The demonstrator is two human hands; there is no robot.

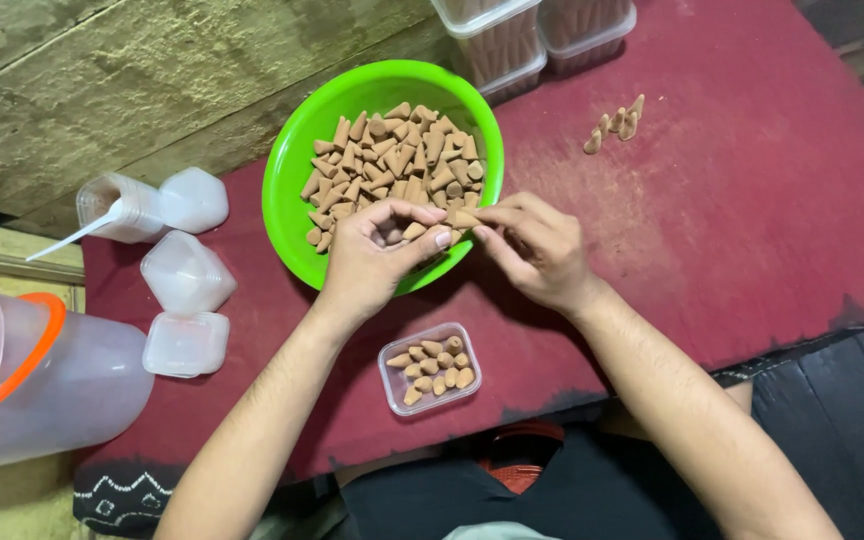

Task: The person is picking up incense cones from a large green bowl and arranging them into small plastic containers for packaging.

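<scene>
A bright green bowl (297,175) holds a heap of tan cone-shaped pieces (392,160). My left hand (372,262) hovers over the bowl's near rim with several cones cupped in its fingers. My right hand (537,245) meets it from the right, pinching one cone (462,217) between thumb and fingertips. Below the hands lies a small clear rectangular box (430,367), partly filled with cones laid in rows.
A few loose cones (614,124) lie on the red cloth (752,200) at upper right. Stacked clear boxes of cones (512,35) stand behind the bowl. Left: clear lids (187,275), a small tub with a white spoon (117,212), a large orange-rimmed clear container (32,380).
</scene>
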